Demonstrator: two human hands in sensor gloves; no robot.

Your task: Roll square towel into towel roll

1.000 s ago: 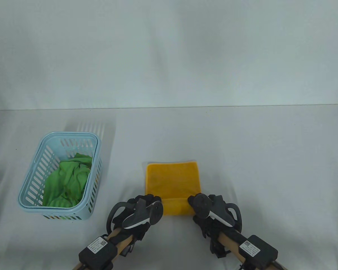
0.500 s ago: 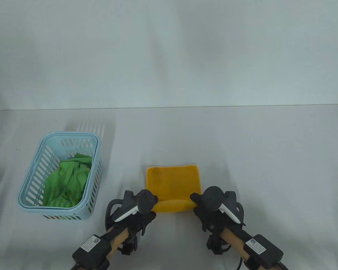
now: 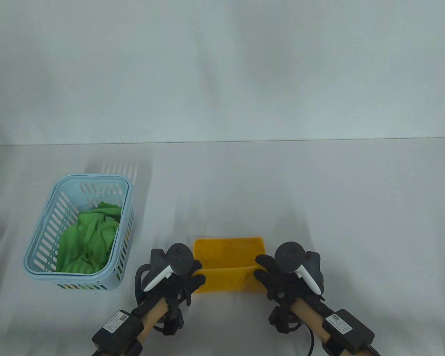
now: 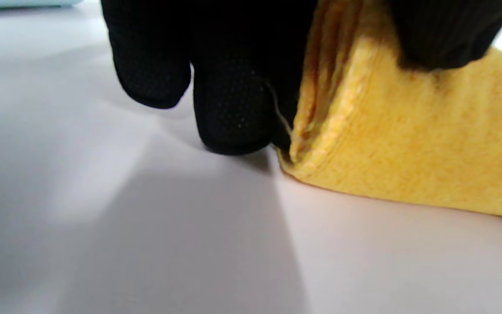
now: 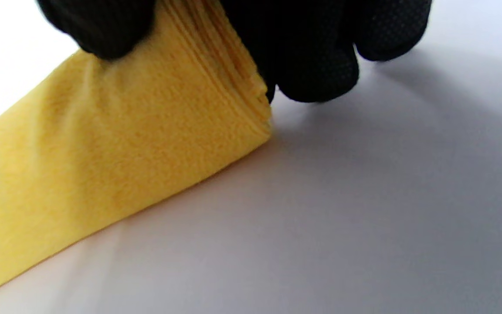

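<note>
A yellow square towel (image 3: 228,250) lies on the white table near the front edge, its near part turned over into a thick roll (image 3: 226,280). My left hand (image 3: 191,279) grips the roll's left end and my right hand (image 3: 264,273) grips its right end. In the left wrist view, black gloved fingers (image 4: 233,109) curl around the layered end of the towel (image 4: 408,152). In the right wrist view, fingers (image 5: 316,65) wrap the other end of the towel (image 5: 124,152), with a thumb on top. A flat strip of towel still lies beyond the roll.
A light blue slotted basket (image 3: 128,193) stands at the left and holds a crumpled green cloth (image 3: 91,237). The table's far edge (image 3: 244,141) meets a white backdrop.
Both hands drew back toward the near edge with the towel in their grip. The towel's far edge slid nearer, the flat part got shorter and the rolled part got thicker.
</note>
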